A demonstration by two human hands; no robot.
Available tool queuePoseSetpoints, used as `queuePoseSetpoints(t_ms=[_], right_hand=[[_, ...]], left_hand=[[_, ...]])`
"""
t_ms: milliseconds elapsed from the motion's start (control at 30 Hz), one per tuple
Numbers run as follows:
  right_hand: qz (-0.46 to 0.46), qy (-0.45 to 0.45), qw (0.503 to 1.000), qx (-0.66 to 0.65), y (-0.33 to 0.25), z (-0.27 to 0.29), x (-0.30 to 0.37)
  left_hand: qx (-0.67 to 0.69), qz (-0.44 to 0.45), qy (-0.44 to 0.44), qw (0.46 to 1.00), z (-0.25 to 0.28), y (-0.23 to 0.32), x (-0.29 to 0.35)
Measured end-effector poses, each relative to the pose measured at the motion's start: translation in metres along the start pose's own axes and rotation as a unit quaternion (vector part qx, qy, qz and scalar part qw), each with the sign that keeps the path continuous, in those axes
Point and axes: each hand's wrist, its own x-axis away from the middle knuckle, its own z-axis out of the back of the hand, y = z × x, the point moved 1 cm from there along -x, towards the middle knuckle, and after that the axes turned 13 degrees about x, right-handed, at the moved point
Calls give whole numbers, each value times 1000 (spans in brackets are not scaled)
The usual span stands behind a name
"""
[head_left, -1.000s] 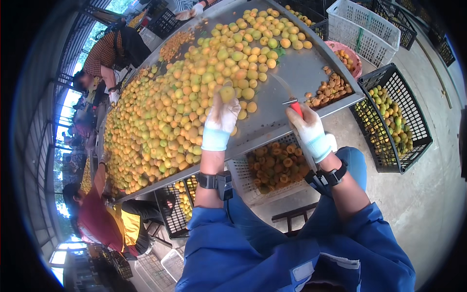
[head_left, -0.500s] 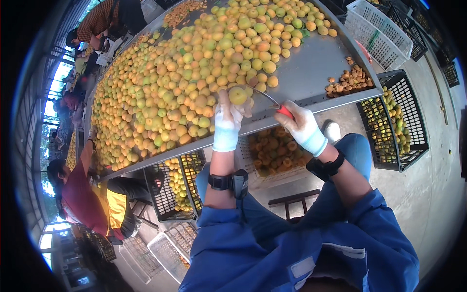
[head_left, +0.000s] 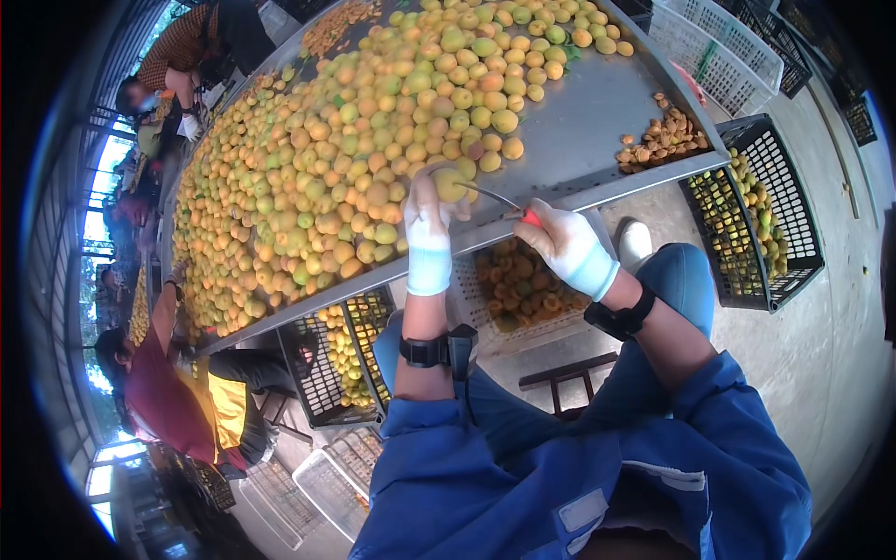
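Note:
In my gloved left hand (head_left: 428, 213) a yellow-green apricot (head_left: 449, 185) is gripped, raised at the near edge of a metal table. My gloved right hand (head_left: 567, 247) is closed round the red handle of a small knife (head_left: 493, 196). Its thin curved blade points left and meets the right side of the apricot; how deep it sits I cannot tell. A large heap of yellow and orange apricots (head_left: 355, 159) spreads beyond my hands. Loose pits (head_left: 665, 140) lie in the table's near right corner.
Below the table edge stands a pale crate (head_left: 551, 331) of opened apricots. Black crates of fruit stand to the right (head_left: 789, 210) and left (head_left: 317, 406). White crates (head_left: 719, 56) are at the far right. Co-workers sit at the left (head_left: 177, 392) and far left (head_left: 177, 51).
The knife blade has shifted from the top of the apricot down to its right side. My right hand moved slightly left and down. The far-left co-worker's gloved hand now shows.

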Motion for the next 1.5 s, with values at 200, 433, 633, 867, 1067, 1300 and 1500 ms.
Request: queuePoseSetpoints(t_ms=[200, 433, 633, 867, 1067, 1300, 1500], right_hand=[[-1, 9, 999, 31, 3, 8, 4], [-20, 24, 995, 92, -2, 15, 4], [-56, 41, 992, 105, 2, -7, 9], [-64, 56, 991, 99, 3, -25, 11], [-78, 60, 991, 96, 0, -26, 11], [-70, 79, 988, 110, 5, -25, 10], [-76, 86, 987, 110, 4, -21, 11]], left_hand=[[7, -40, -19, 999, -13, -1, -3], [-11, -49, -34, 998, -18, -2, -3], [43, 41, -9, 998, -25, -8, 3], [168, 144, 10, 975, -39, -21, 10], [294, 181, -25, 938, -46, -35, 14], [241, 149, -49, 958, -41, -39, 12], [93, 59, 8, 994, -49, -29, 15]])
